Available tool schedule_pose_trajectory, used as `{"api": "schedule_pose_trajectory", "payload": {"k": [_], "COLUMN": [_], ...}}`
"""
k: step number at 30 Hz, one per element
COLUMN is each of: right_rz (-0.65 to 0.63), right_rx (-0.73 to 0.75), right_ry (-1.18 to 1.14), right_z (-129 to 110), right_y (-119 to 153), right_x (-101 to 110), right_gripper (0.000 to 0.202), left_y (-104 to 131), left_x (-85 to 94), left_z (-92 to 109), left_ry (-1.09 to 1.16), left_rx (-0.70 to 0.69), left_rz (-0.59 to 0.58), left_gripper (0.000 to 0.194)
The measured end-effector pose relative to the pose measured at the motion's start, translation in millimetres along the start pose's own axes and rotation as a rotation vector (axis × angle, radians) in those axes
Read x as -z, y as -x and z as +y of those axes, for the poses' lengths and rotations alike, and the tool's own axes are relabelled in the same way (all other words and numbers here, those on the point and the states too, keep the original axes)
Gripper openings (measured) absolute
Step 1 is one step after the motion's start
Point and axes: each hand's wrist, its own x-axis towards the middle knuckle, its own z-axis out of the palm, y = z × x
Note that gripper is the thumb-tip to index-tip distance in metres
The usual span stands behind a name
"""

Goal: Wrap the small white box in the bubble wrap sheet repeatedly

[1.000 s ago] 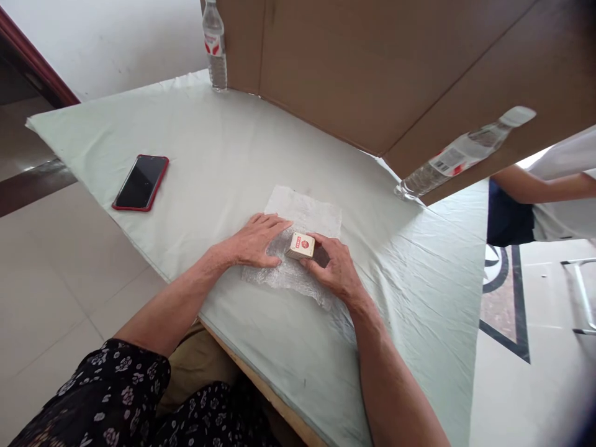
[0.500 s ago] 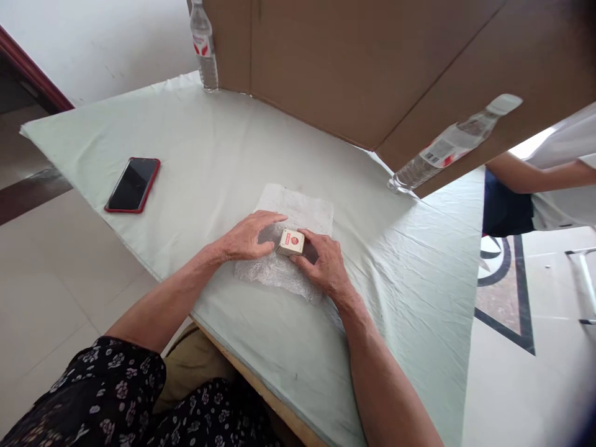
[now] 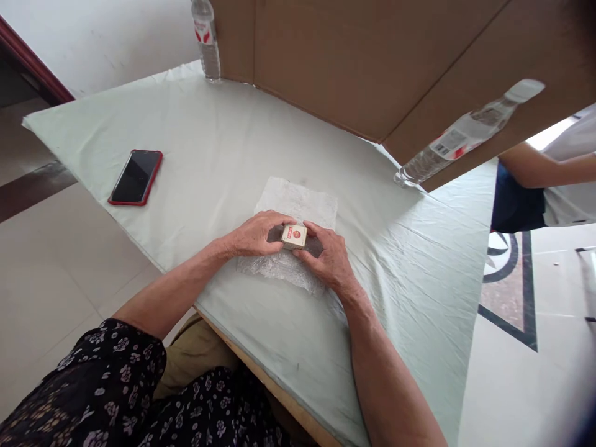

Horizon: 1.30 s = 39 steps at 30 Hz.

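A small cream box (image 3: 295, 236) with red print on its top sits on a sheet of bubble wrap (image 3: 298, 197) spread over the table. My left hand (image 3: 257, 234) grips the box's left end, its thumb at the near corner and its fingers at the far one. At the other end, my right hand (image 3: 329, 256) holds the box between thumb and fingers. Palms and fingers hide part of the wrap. Whether the underside of the box touches the wrap, I cannot tell.
A pale green cloth (image 3: 186, 130) covers the table. A red-cased phone (image 3: 136, 177) lies at left. Behind stands a cardboard panel (image 3: 321, 62), with a left bottle (image 3: 208, 43) and a right bottle (image 3: 465, 138) against it. Another person's arm (image 3: 544, 166) shows at right.
My left hand has moved right and come onto the box, which has turned slightly. My right hand stays on it. The whole view has shifted a little.
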Motion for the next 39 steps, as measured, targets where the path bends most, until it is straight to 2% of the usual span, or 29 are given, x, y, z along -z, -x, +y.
{"api": "schedule_pose_trajectory", "payload": {"k": [2,5,6,8,10,12,13,15,17,20,22,25,27,30,34,39], "right_rz": [0.02,0.054,0.016,-0.172,-0.324,-0.388,-0.382,-0.322,-0.212,-0.015,0.103,0.206,0.221,0.178,0.113,0.145], "right_rx": [-0.011,0.003,0.037,0.148,0.239,0.266,0.271,0.278,0.274,0.239,0.213,0.147,0.076,-0.039,-0.139,-0.148], "right_ry": [-0.01,0.04,0.061,0.099,0.243,0.427,0.495,0.538,0.483,0.372,0.319,0.216,0.125,-0.019,-0.17,-0.193], "right_z": [-6,-27,-37,-58,-76,-88,-90,-91,-88,-81,-74,-60,-51,-43,-42,-43], "right_y": [1,5,7,13,18,21,22,20,18,15,13,8,3,-4,-9,-7], "right_x": [11,35,43,51,50,41,37,31,30,32,30,22,17,14,11,7], "right_gripper": [0.053,0.035,0.029,0.025,0.026,0.015,0.005,0.012,0.018,0.015,0.012,0.009,0.01,0.014,0.019,0.02], "left_y": [1,2,2,1,1,2,2,3,4,7,7,6,4,2,1,0], "left_x": [0.6,1.7,2.0,2.4,2.6,3.0,3.5,6.2,10.9,18.7,20.8,16.4,10.1,1.7,-1.7,-2.5], "left_z": [0,-2,-3,-4,-5,-5,-5,-3,0,5,7,6,6,8,13,15], "left_ry": [-0.001,0.0,0.002,0.007,0.014,0.024,0.034,0.076,0.157,0.279,0.274,0.151,0.091,0.114,0.215,0.303], "left_rx": [0.019,0.009,-0.004,-0.022,-0.023,-0.019,-0.02,-0.035,-0.059,-0.073,-0.076,-0.072,-0.032,0.069,0.166,0.199], "left_rz": [0.001,-0.015,-0.022,-0.026,-0.009,0.029,0.051,0.093,0.122,0.125,0.115,0.109,0.111,0.137,0.204,0.219], "left_gripper": [0.055,0.056,0.056,0.057,0.057,0.056,0.056,0.052,0.043,0.024,0.026,0.035,0.031,0.016,0.02,0.02]}}
